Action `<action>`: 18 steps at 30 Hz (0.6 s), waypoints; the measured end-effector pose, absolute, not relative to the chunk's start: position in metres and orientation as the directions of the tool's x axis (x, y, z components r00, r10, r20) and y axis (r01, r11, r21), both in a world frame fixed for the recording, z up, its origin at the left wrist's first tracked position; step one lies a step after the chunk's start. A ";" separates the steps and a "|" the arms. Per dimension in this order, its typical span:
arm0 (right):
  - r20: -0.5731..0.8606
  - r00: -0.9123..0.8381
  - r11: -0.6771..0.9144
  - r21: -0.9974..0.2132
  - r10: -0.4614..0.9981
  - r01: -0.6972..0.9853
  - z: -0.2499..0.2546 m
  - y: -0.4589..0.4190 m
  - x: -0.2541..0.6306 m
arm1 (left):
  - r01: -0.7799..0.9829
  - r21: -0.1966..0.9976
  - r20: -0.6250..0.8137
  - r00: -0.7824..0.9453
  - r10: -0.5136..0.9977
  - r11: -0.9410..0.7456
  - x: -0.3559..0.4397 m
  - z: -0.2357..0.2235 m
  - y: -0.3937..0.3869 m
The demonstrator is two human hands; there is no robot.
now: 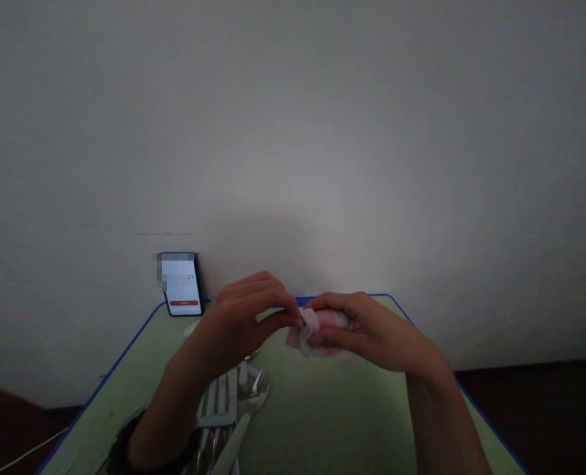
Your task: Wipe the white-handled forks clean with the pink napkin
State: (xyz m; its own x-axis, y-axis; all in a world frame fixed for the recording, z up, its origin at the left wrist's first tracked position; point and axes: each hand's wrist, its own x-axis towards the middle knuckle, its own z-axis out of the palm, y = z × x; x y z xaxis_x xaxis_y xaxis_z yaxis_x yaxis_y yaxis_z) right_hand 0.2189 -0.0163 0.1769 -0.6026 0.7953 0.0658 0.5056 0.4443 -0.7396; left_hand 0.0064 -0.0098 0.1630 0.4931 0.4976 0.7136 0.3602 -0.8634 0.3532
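A bunched pink-and-white cloth (328,322) is held above the table, between both hands. My right hand (366,330) is closed around it, thumb below and fingers on top. The fingertips of my left hand (258,307) pinch together at the cloth's left end. Whether something is wrapped inside the cloth cannot be made out. Part of the cloth hangs loosely beneath the fingers. Under my left forearm lies a pile of cutlery, with a fork (259,396) at its right side; the forearm partly hides the pile.
A lit phone (182,284) leans against the pale wall (293,132) at the table's far left. The light green table (322,415) has a blue edge and meets the wall. A white cable (30,452) runs at the lower left.
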 end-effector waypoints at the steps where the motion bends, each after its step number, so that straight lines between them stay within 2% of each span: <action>1: 0.066 -0.604 0.444 -0.742 0.794 0.503 0.177 -0.016 0.220 | 0.358 0.355 0.714 0.493 0.498 -0.864 0.006 0.164 -0.011; 7: 0.041 -0.593 0.430 -0.729 0.804 0.533 0.176 -0.013 0.232 | 0.354 0.420 0.705 0.452 0.546 -0.836 -0.004 0.166 -0.016; 13: 0.034 -0.574 0.389 -0.767 0.818 0.510 0.173 -0.013 0.242 | 0.360 0.485 0.679 0.420 0.602 -0.797 -0.013 0.162 -0.014; 18: 0.123 -0.511 0.430 -0.722 0.851 0.542 0.173 -0.015 0.238 | 0.302 0.611 0.574 0.467 0.672 -0.732 -0.017 0.160 -0.008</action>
